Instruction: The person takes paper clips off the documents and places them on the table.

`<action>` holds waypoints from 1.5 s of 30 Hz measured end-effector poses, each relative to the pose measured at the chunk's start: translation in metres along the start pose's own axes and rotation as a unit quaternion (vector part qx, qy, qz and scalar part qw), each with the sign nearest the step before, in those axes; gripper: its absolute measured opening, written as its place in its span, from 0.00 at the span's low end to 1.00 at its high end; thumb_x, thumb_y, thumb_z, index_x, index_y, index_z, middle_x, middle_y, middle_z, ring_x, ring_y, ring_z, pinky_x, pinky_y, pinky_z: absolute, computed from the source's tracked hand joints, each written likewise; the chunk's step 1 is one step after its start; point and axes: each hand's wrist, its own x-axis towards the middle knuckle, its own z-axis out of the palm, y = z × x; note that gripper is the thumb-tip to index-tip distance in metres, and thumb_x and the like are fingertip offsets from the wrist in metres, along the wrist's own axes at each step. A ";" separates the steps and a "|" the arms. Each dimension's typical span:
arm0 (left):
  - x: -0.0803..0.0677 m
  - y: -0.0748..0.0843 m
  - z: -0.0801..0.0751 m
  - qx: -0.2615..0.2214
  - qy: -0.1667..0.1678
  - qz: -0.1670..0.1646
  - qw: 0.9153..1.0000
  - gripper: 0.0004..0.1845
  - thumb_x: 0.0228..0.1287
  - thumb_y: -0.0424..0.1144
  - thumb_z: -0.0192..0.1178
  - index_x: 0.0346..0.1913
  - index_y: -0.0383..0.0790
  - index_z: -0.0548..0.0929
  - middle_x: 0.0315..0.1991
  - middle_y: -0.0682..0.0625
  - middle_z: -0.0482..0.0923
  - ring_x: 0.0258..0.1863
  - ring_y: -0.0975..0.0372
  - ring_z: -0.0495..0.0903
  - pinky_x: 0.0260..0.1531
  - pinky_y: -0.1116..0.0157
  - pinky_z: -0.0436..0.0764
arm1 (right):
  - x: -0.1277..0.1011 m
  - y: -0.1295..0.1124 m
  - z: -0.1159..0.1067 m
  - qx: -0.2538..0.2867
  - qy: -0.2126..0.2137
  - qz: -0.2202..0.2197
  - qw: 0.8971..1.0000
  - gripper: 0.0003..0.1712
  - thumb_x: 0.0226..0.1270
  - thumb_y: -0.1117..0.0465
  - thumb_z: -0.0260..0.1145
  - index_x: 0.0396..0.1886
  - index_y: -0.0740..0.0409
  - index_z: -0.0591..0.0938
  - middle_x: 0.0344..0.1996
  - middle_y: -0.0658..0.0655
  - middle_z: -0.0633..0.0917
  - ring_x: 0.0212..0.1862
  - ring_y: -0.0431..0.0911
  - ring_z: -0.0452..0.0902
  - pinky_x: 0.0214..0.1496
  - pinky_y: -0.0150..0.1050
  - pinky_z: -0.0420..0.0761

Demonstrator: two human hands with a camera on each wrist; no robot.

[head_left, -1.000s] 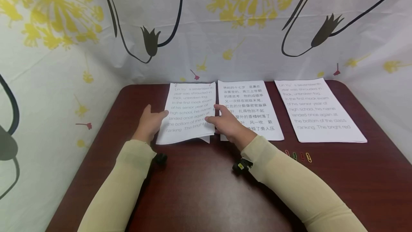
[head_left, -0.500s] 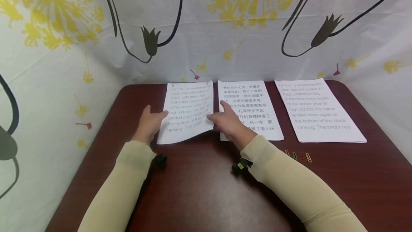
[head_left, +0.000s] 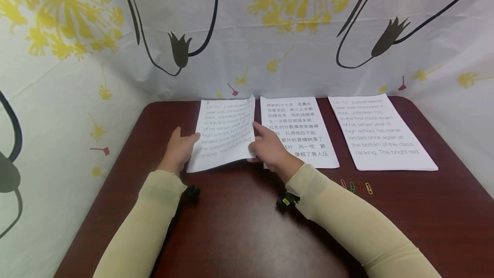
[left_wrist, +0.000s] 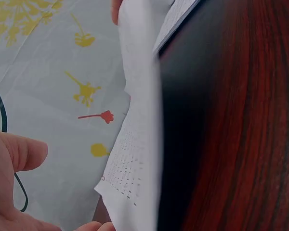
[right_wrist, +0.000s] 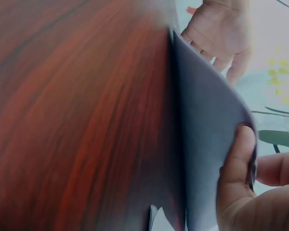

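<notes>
The left paper stack [head_left: 224,132], printed with English text, lies with its right side bowed up off the table. My right hand [head_left: 270,147] pinches its right edge; in the right wrist view the fingers [right_wrist: 238,159] lie against the grey underside and the thumb is on the other face. At the left edge, my left hand [head_left: 179,149] touches the paper with its fingers extended and thumb [left_wrist: 31,154] held apart. A small paper clip [head_left: 207,101] sits at the stack's top left corner.
A middle stack with Chinese text [head_left: 293,119] lies beside my right hand, partly covered by it. Farther right is another English-text stack [head_left: 382,132]. Several coloured paper clips [head_left: 360,187] lie in a row before it. A patterned cloth [head_left: 239,55] hangs behind the table.
The left stack has shifted slightly left and its right edge is raised. The loose corner under it is out of sight. My right hand has resettled on the right edge; my left hand stays put.
</notes>
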 end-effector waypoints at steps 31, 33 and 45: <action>-0.011 -0.006 -0.001 -0.030 -0.047 0.040 0.998 0.46 0.80 0.50 0.53 0.87 0.41 0.39 0.86 0.39 0.44 0.81 0.48 0.57 0.83 0.48 0.53 | -0.001 -0.009 -0.013 0.160 0.040 0.047 0.985 0.50 0.66 0.78 0.52 0.87 0.50 0.55 0.58 0.59 0.82 0.36 0.41 0.77 0.45 0.41 0.87; -0.010 -0.006 -0.003 -0.040 -0.046 0.038 0.997 0.45 0.80 0.49 0.53 0.87 0.40 0.41 0.87 0.40 0.43 0.80 0.48 0.57 0.82 0.50 0.53 | -0.002 -0.008 -0.016 0.132 0.038 0.052 0.989 0.51 0.64 0.78 0.52 0.87 0.50 0.56 0.44 0.56 0.83 0.36 0.43 0.76 0.44 0.42 0.87; -0.007 -0.006 -0.002 -0.012 -0.070 0.014 0.997 0.44 0.81 0.51 0.52 0.87 0.45 0.41 0.86 0.41 0.48 0.77 0.48 0.61 0.81 0.46 0.59 | -0.020 0.000 -0.038 -0.021 -0.010 0.030 0.999 0.48 0.67 0.75 0.52 0.87 0.53 0.54 0.69 0.64 0.79 0.52 0.49 0.84 0.40 0.41 0.88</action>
